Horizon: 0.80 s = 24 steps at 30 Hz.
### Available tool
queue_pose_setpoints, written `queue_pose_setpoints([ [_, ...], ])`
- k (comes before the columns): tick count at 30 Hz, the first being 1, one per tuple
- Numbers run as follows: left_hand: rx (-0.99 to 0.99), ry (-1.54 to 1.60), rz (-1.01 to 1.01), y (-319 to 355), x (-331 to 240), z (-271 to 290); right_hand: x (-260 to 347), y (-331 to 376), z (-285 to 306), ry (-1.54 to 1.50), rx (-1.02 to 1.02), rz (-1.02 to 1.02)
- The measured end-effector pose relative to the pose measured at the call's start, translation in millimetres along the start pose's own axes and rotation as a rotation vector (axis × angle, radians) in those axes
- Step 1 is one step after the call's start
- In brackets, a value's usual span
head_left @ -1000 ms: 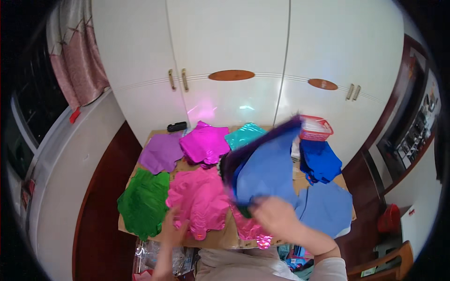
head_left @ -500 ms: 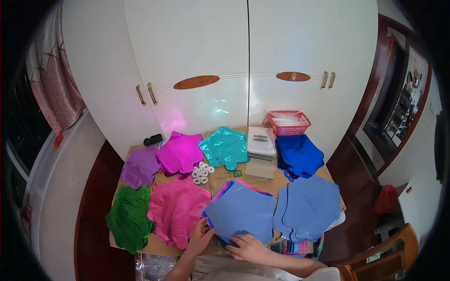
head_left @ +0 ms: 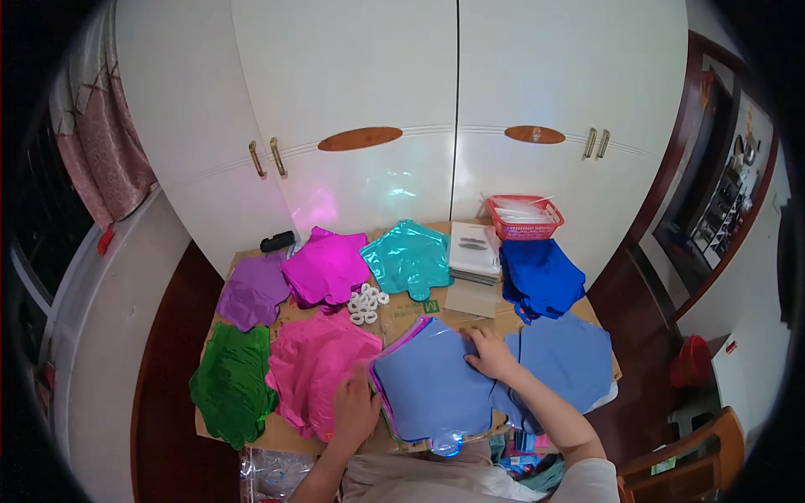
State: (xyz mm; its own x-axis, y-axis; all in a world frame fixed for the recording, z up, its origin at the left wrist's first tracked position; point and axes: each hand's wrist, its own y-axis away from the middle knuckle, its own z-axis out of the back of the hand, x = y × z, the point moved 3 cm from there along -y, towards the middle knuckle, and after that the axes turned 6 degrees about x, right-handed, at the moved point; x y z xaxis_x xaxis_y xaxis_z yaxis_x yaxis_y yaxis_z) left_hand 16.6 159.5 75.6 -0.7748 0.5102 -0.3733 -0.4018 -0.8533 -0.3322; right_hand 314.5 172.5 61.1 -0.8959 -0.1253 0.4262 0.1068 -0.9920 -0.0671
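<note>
Currently, green foil stack (head_left: 231,381) and pink foil stack (head_left: 319,369) lying sorted at left, left hand (head_left: 356,411) pressing flat, fingers open, and right hand (head_left: 490,356) likewise, on the periwinkle foil pile (head_left: 432,386) mid-table, other colours lying beyond.

Light-blue foil balloon (head_left: 432,386), flat, atop stack
</note>
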Motion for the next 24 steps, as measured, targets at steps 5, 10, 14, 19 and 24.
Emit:
queue_pose_setpoints([
  [5,0.083,0.342,0.091,63.4,-7.3,4.4,-15.8,-8.0,-6.2,-0.147,0.097,-0.118],
  [10,0.796,1.050,0.598,150.0,-7.8,-39.6,2.0,-5.4,-3.4,-0.264,0.329,-0.105],
  [14,0.964,1.425,0.547,166.1,-10.2,-91.8,8.9,9.5,-12.4,-0.717,0.497,-0.128],
  [19,0.983,2.035,0.973,136.7,-45.3,-76.2,19.3,15.7,-8.9,-0.716,0.654,-0.079],
  [24,1.168,2.416,0.960,133.3,-57.1,-85.1,29.1,-8.4,-6.1,-0.519,0.502,0.030],
])
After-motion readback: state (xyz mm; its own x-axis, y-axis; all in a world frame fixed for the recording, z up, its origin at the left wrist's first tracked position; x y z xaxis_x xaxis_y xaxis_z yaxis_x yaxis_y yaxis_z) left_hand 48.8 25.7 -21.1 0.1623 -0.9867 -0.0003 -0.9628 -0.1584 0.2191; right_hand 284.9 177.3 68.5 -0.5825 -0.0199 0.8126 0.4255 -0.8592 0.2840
